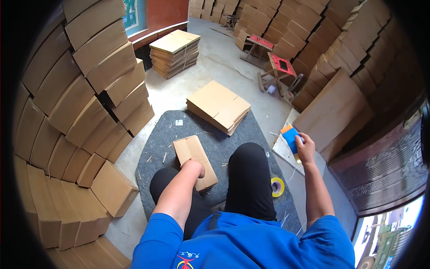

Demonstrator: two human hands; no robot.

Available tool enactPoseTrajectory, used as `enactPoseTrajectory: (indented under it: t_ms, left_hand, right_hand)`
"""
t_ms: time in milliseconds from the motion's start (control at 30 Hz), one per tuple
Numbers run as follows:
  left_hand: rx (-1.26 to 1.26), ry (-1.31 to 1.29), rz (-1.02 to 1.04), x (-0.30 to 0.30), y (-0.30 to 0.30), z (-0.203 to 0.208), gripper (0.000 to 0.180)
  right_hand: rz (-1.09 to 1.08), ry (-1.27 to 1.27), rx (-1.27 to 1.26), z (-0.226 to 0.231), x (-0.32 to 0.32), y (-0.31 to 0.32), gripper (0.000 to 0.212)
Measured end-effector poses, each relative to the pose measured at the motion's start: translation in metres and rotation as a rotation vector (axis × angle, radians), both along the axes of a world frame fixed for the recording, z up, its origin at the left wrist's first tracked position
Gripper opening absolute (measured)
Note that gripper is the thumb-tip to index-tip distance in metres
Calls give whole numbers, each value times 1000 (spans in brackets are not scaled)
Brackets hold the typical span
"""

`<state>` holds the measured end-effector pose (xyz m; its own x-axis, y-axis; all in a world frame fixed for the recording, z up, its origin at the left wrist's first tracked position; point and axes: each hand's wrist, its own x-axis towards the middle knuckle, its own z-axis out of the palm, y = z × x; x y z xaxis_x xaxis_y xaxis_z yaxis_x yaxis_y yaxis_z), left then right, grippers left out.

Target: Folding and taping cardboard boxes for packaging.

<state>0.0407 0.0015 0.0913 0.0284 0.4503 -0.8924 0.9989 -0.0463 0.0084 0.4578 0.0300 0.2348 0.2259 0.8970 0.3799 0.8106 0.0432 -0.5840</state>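
Observation:
A small closed cardboard box (187,148) lies on the dark grey mat between my knees. My left hand (194,167) rests on its top with the fingers curled in, holding the flaps down; the fingertips are partly hidden. Out to the right, my right hand (306,148) is closed around a blue and orange tape dispenser (289,136), raised away from the box. Ahead of the box sits a stack of flattened cartons (218,104). A roll of yellow tape (277,187) lies beside my right knee.
Tall stacks of cartons (80,107) rise on the left. More cartons (268,18) line the far wall. Another flat stack (175,51) stands farther back. Two red-topped folding stools (282,65) stand at the right, near a leaning board (331,107). Scraps litter the mat (152,134).

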Motion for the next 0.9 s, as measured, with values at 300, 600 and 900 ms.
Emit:
enactPoseTrajectory:
  t_ms: [300, 600, 900]
  left_hand:
    - [18, 24, -75, -1, 4, -11, 57]
    - [48, -71, 48, -9, 13, 32, 47]
    - [432, -1640, 1498, -25, 15, 58, 56]
  right_hand:
    - [208, 213, -127, -48, -63, 2, 33]
    - [559, 624, -290, -32, -147, 33, 27]
    - [901, 556, -314, -21, -176, 58, 25]
